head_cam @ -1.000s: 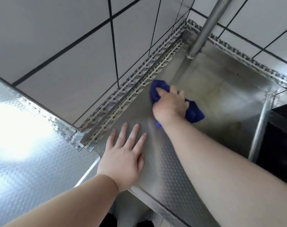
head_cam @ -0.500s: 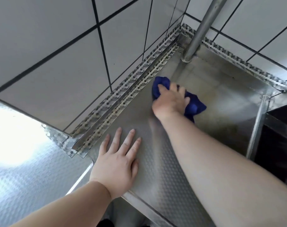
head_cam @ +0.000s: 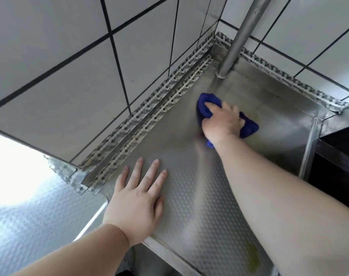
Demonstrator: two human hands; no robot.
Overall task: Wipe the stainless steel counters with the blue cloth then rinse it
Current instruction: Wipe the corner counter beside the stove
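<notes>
Blue cloth, bunched into a soft wad, lies on the far half of the embossed stainless steel counter, under the right hand. Findings run from the near edge outward.

Near edge: a yellowish smear sits on the counter just beside the right forearm; in my judgement it has not been wiped yet.

Left hand: flat on the counter close to the front lip, fingers straight and slightly spread, holding nothing. The placement reads as a brace, taking body weight while the other arm reaches deep toward the corner.

Adjoining steel surface, to the left, catches a strong glare; its condition cannot be assessed.

Right hand: fingers curled over the wad, pressing it down onto the steel with the thumb side toward the wall. Bunching the cloth seems intended to concentrate pressure on a small patch.

Beyond the hand: duller, streaked steel extends to the vertical steel pole standing on the counter near the corner. A perforated steel rail follows the foot of the white tiled wall and would likely trap grime.

Assessment: wiping stage in hand; no tap or basin is identifiable, and rinsing is not yet begun.
</notes>
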